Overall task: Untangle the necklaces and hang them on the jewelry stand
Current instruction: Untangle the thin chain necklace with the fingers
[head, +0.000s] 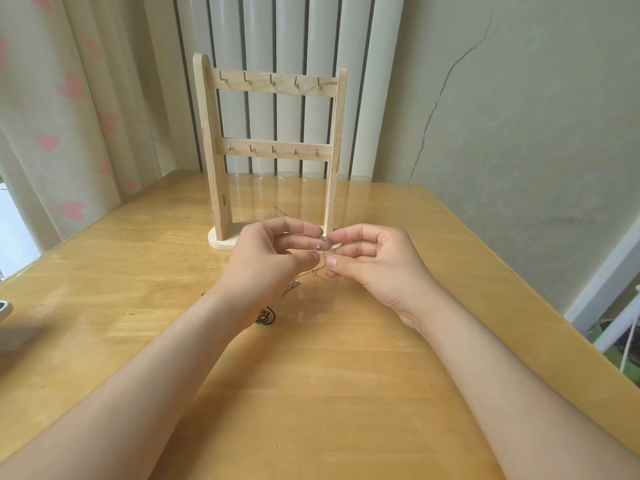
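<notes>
glossy wooden table [346, 393], heart-print curtain [69, 116], cracked wall [519, 116]. 1 jewelry stand [209, 150]: 2 rails [277, 89], 5 hooks [246, 77] each. left hand [273, 259] and right hand [375, 268] pinch the tangled necklaces [323, 242] just before it.

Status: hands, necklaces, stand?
Left hand and right hand both pinch tangled fine gold-pink chains. Pale wooden jewelry stand hooks bare. Dark cord necklace on wooden table.
</notes>
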`<state>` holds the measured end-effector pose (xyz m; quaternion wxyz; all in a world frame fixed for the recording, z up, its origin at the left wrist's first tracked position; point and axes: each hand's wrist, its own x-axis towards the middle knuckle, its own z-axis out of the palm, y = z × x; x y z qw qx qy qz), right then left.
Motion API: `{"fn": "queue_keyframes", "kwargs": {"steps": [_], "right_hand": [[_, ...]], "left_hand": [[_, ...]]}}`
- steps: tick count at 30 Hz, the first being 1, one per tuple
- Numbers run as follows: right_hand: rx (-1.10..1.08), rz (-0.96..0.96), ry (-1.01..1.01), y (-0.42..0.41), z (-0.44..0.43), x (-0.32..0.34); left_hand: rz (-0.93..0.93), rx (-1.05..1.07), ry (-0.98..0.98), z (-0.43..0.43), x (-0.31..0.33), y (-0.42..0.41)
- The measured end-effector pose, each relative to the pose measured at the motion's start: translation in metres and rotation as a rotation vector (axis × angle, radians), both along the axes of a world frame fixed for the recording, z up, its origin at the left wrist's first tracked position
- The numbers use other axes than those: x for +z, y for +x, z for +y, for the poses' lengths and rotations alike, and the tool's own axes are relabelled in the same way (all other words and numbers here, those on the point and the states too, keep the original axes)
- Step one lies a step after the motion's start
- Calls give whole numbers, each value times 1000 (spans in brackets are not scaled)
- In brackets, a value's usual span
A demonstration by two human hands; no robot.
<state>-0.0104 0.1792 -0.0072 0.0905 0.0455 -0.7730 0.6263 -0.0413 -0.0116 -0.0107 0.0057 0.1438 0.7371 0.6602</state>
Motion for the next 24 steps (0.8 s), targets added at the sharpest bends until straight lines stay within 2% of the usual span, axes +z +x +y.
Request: {"fn": "queue_keyframes", "kwargs": {"steps": [8, 12, 16, 24], "right_hand": [[11, -91, -79, 0, -1, 3], [28, -112, -102, 2, 0, 4], [22, -94, -101, 3, 1, 6], [-4, -58, -81, -1, 3, 3]], "left_hand": [[107, 77, -32, 0, -1, 0], [69, 46, -16, 3, 1, 2], [-49, -39, -77, 4, 2, 0], [-179, -123, 154, 3, 2, -3]]}}
